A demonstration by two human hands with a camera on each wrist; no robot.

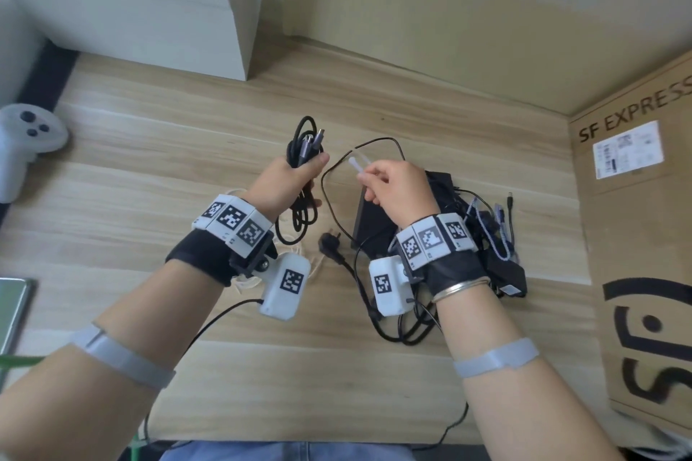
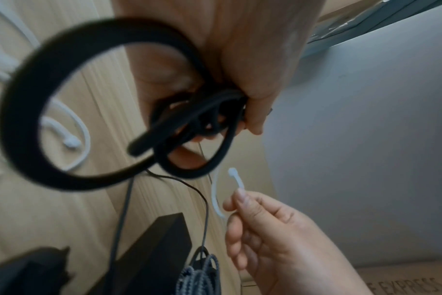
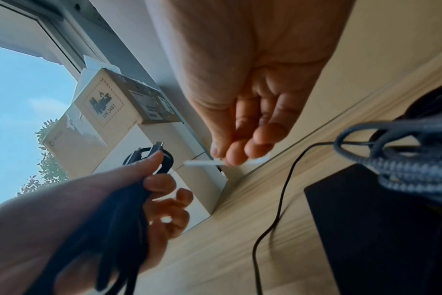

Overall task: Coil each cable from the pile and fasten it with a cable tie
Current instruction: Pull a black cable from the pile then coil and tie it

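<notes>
Window (image 3: 18,103) only via right wrist.

Left hand (image 2: 240,59) grips coiled black cable (image 2: 93,103); right hand (image 2: 285,239) pinches white tie (image 2: 216,197).

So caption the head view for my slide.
Left hand holds coiled black cable; right hand pinches white cable tie.

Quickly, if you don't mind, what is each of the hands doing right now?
Left hand: closed, gripping the coiled black cable.
Right hand: closed, pinching a white cable tie.
</notes>
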